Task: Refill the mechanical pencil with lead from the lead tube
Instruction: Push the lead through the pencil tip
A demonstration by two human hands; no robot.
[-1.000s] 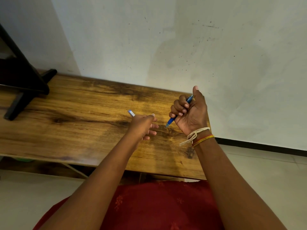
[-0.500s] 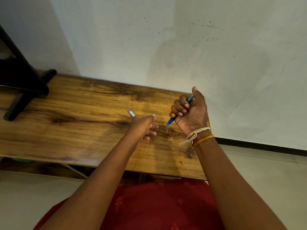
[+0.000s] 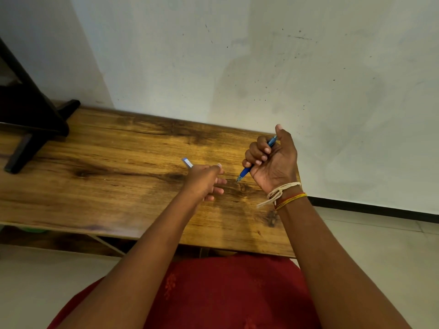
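Observation:
My right hand (image 3: 273,160) grips a blue mechanical pencil (image 3: 245,173) in a fist above the wooden table (image 3: 107,176). The pencil's tip points down and to the left, just over the wood, and its top end sticks out beside my raised thumb. My left hand (image 3: 205,181) holds the small blue-and-white lead tube (image 3: 187,162), whose end pokes out to the upper left of the hand. The left hand's lower fingers stretch toward the pencil tip, a short gap away. The rest of the tube is hidden behind the hand.
A dark wooden stand (image 3: 31,124) sits on the table's far left end. A white wall (image 3: 261,67) runs right behind the table. Light floor tiles (image 3: 380,245) lie to the right, and red cloth (image 3: 225,293) covers my lap.
My right thumb has lifted slightly higher above the pencil's top end. Both hands otherwise stay in place.

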